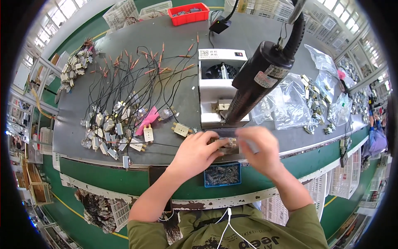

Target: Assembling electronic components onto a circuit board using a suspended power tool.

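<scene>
At the bench's near edge, my left hand (197, 152) has its fingers closed on a small plug-like part with metal prongs (232, 142). The part rests over a metal block (230, 157), and my fingers hide much of it. My right hand (261, 149) is just right of that part, smeared by motion, so its grip cannot be made out. Beyond both hands, a black power screwdriver (261, 79) hangs tilted, its tip beside a white screw feeder (213, 93). A beige plug housing (181, 129) lies just beyond my left hand.
Plug housings with black leads (107, 128) are heaped at left, beside a pink scrap (147, 120). Clear plastic bags (290, 108) and more small parts (317, 103) lie right. A blue tray (205, 176) of small metal pieces sits nearest me; a red bin (188, 18) stands far back.
</scene>
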A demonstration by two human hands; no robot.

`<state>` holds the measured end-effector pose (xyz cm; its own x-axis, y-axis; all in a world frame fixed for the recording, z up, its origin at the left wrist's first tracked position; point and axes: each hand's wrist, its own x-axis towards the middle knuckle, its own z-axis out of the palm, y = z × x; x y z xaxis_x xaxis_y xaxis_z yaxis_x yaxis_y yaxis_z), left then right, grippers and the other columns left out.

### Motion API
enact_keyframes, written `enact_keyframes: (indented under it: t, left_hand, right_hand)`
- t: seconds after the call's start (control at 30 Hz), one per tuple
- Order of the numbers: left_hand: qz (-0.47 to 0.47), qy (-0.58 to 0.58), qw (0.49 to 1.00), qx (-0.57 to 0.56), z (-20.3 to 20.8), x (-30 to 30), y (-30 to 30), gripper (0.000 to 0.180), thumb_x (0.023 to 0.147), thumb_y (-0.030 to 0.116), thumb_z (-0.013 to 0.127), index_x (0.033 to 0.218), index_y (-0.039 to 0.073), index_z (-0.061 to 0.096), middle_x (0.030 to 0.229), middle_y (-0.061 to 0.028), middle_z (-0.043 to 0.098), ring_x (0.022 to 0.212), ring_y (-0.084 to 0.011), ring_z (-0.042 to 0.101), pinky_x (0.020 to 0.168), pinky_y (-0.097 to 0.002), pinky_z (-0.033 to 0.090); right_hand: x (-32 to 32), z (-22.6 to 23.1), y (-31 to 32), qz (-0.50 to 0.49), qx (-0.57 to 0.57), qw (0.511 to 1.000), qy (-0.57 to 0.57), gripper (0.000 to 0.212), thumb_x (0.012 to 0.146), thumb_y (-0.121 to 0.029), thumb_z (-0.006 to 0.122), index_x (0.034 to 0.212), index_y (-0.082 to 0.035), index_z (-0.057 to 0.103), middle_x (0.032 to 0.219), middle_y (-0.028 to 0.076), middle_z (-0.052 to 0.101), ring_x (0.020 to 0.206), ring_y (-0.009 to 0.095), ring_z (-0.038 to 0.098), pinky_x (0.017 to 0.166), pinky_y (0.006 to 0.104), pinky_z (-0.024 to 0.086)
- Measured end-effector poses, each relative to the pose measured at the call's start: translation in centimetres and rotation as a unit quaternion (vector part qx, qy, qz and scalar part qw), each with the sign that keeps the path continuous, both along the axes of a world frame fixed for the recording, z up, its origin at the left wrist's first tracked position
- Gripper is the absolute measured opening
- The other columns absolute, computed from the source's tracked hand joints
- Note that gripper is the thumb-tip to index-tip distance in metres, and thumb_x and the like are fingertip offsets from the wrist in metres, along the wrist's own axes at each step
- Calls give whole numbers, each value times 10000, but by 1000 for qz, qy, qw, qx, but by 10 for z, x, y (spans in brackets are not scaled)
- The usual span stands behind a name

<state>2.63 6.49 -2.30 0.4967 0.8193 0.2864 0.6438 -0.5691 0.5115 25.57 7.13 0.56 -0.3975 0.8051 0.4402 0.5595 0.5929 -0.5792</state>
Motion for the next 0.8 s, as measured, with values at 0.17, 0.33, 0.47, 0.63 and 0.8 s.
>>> enact_keyframes:
  t: [0.17, 0.33, 0.47, 0.63, 0.8]
  left_hand:
    - [1, -50, 999, 13, -15, 9, 0, 292, 832, 172, 769, 1114, 150, 695, 1054, -52, 642, 908, -269, 637, 788, -390, 528]
    - [-1, -62, 998, 29, -22, 11, 4, 269, 831, 181, 772, 1085, 150, 690, 1030, -15, 631, 855, -236, 654, 726, -363, 532]
    - [-33, -73, 996, 48, -27, 5, 12, 267, 835, 197, 771, 1086, 156, 687, 1026, -9, 635, 848, -230, 660, 720, -359, 531]
    - [-17, -78, 997, 15, -31, 0, 7, 257, 820, 204, 787, 1052, 134, 703, 1052, -40, 658, 917, -262, 663, 794, -383, 540]
    - [-17, -67, 997, 12, -23, 5, 4, 282, 823, 219, 787, 1079, 140, 698, 1063, -17, 651, 905, -249, 657, 790, -371, 522]
  right_hand:
    - [-35, 54, 45, 16, 124, 943, 307, 691, 810, 26, 763, 1404, 21, 410, 1326, 174, 585, 1149, 262, 603, 941, 372, 490]
    - [-51, 70, 54, 23, -61, 961, 269, 760, 869, 88, 680, 1505, -40, 285, 1115, 102, 661, 882, 97, 649, 744, 224, 526]
    - [-49, 76, 45, 105, 1, 900, 423, 941, 812, 21, 707, 1563, -28, 142, 1117, 179, 626, 781, 158, 654, 673, 280, 538]
    - [-40, 97, 26, 89, -170, 865, 463, 1049, 887, -389, 757, 1611, -142, 39, 1142, 277, 640, 810, 247, 693, 744, 371, 585]
    - [-14, 88, 14, 160, -166, 848, 478, 993, 935, -585, 601, 1619, -173, 9, 1245, 322, 570, 931, 320, 669, 822, 454, 564]
